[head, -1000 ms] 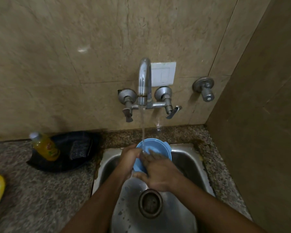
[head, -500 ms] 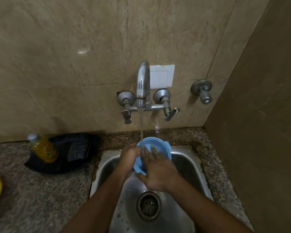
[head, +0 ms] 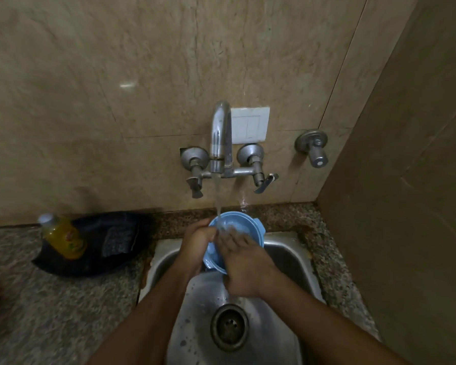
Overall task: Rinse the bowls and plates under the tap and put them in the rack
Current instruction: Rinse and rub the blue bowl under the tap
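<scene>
Currently a light blue plastic bowl [head: 234, 227] sits over the steel sink [head: 295, 256], tilted so its open side faces the camera and slightly up. Rim is round, with a small lug handle at about 2 o'clock on the rim. Inside looks pale and glossy, wet, with water pooling and splashing near the centre.

Water stream [head: 218, 198] falls from the chrome tap [head: 221, 135] at 12 o'clock of the bowl and lands just inside the rim, upper left.

Left hand [head: 199, 239] grips the bowl at its 9 o'clock edge, fingers curled closed around the rim. Right hand [head: 244, 264] lies open, fingers spread flat inside the bowl, covering the lower right of the interior; fingertips blurred under the water.

Drain [head: 229, 327] sits at 6 o'clock of the bowl, well below both hands.

On the granite counter [head: 50, 312], toward 9 o'clock: yellow dish-soap bottle [head: 62, 237] upright on a black tray [head: 90, 262], a dark scrub pad [head: 119, 239] just beside it.
</scene>
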A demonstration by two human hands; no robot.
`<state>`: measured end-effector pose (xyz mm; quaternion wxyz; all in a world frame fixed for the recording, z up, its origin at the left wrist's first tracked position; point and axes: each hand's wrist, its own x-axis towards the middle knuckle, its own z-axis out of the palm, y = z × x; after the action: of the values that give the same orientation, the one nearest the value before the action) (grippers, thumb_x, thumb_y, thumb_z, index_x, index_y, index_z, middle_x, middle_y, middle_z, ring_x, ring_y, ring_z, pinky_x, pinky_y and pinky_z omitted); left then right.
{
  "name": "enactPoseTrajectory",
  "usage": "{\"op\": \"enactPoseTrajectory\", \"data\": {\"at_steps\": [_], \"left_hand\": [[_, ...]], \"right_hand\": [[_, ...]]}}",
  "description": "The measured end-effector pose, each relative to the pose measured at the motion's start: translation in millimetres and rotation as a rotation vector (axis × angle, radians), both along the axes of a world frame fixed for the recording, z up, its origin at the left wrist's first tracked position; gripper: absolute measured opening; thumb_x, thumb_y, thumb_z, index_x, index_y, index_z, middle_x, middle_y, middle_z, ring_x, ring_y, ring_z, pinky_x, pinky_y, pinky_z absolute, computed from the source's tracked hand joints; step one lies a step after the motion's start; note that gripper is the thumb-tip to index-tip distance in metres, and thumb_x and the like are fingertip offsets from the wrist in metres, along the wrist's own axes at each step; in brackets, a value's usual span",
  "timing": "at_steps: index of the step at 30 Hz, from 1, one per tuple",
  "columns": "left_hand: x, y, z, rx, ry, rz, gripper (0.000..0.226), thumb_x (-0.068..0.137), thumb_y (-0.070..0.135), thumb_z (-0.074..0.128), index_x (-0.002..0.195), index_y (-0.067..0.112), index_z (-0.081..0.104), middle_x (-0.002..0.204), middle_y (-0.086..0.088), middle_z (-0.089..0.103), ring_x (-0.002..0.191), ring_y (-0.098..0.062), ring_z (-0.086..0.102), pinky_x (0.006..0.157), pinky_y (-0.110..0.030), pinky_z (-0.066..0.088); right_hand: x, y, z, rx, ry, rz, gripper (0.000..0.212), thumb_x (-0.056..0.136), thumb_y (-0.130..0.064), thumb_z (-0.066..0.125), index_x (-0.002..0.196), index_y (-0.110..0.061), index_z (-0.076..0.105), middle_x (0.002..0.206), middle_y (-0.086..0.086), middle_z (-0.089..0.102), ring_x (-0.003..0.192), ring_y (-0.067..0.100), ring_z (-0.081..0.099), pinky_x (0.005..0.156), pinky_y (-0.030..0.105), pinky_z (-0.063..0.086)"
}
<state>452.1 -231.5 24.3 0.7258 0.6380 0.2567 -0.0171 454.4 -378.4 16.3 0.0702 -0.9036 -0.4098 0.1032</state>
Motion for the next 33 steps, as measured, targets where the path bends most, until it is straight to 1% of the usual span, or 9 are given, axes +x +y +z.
{"op": "enactPoseTrajectory", "data": {"at_steps": [3,7,10,17,22,25,27,30,33], "left_hand": [[-2,3,-1,0.02,-0.027,0.001,0.038,0.073,-0.015,0.046,0.083,0.007,0.076,0.071,-0.012,0.073,0.065,-0.026,0.07,0.057,-0.029,0.056],[-4,-1,-6,0.034,-0.054,0.04,0.04,0.068,-0.006,0.049,0.092,0.008,0.078,0.084,-0.02,0.074,0.081,-0.039,0.071,0.078,-0.048,0.056],[1,3,-2,0.103,-0.084,0.004,0.042,0.057,0.006,0.052,0.09,0.011,0.079,0.083,-0.014,0.075,0.082,-0.033,0.07,0.077,-0.045,0.055],[-2,-7,9,0.236,-0.079,-0.082,0.039,0.077,-0.008,0.057,0.108,0.008,0.074,0.095,-0.011,0.075,0.084,-0.021,0.07,0.07,-0.025,0.054],[1,5,13,0.221,0.001,-0.043,0.033,0.079,-0.005,0.056,0.08,0.021,0.077,0.063,0.002,0.071,0.064,-0.018,0.068,0.058,-0.026,0.049],[1,3,12,0.287,-0.028,-0.013,0.034,0.078,-0.007,0.054,0.09,0.014,0.078,0.056,0.007,0.066,0.049,-0.003,0.057,0.046,-0.015,0.041],[-6,4,9,0.287,-0.022,0.025,0.034,0.079,-0.006,0.054,0.093,0.014,0.078,0.068,0.0,0.072,0.057,-0.006,0.061,0.051,-0.016,0.044],[-8,4,7,0.258,-0.012,0.012,0.031,0.08,-0.006,0.056,0.096,0.009,0.077,0.072,-0.002,0.072,0.064,-0.012,0.066,0.057,-0.021,0.046],[-5,-2,12,0.336,-0.064,-0.003,0.031,0.079,-0.005,0.058,0.096,0.011,0.078,0.071,0.004,0.071,0.066,-0.008,0.067,0.056,-0.015,0.045]], "right_hand": [[-3,-2,-3,0.022,0.112,0.11,0.088,0.08,-0.025,0.066,0.155,-0.021,0.02,0.158,0.002,0.034,0.139,0.022,0.041,0.108,0.038,0.043],[2,-10,7,0.055,-0.022,0.11,0.077,0.075,-0.025,0.069,0.146,-0.019,0.04,0.151,0.003,0.041,0.131,0.026,0.046,0.101,0.037,0.047],[-18,5,0,0.107,0.081,0.028,0.071,0.067,-0.023,0.077,0.129,-0.008,0.046,0.13,0.01,0.042,0.118,0.028,0.044,0.087,0.041,0.052],[-1,16,-7,0.001,-0.053,0.053,0.062,0.065,-0.037,0.077,0.118,-0.012,0.055,0.12,0.011,0.054,0.11,0.026,0.05,0.1,0.041,0.042],[4,10,2,0.052,-0.1,-0.118,0.103,0.071,-0.045,0.069,0.154,-0.012,0.017,0.15,0.017,0.027,0.133,0.033,0.036,0.112,0.041,0.033],[-17,19,5,-0.048,-0.012,-0.158,0.097,0.086,-0.035,0.06,0.156,-0.002,0.002,0.162,0.023,-0.002,0.143,0.038,0.025,0.114,0.043,0.033],[-21,21,1,-0.015,0.05,-0.102,0.094,0.084,-0.029,0.062,0.156,-0.003,0.008,0.161,0.024,0.003,0.139,0.037,0.034,0.11,0.042,0.039],[-9,15,-6,-0.039,-0.033,-0.094,0.1,0.085,-0.033,0.06,0.156,-0.006,-0.005,0.164,0.017,-0.008,0.151,0.033,0.006,0.12,0.037,0.008],[-18,23,-5,-0.12,-0.021,-0.219,0.088,0.093,-0.027,0.055,0.154,0.002,-0.001,0.162,0.023,0.003,0.146,0.033,0.024,0.115,0.04,0.029]]}}
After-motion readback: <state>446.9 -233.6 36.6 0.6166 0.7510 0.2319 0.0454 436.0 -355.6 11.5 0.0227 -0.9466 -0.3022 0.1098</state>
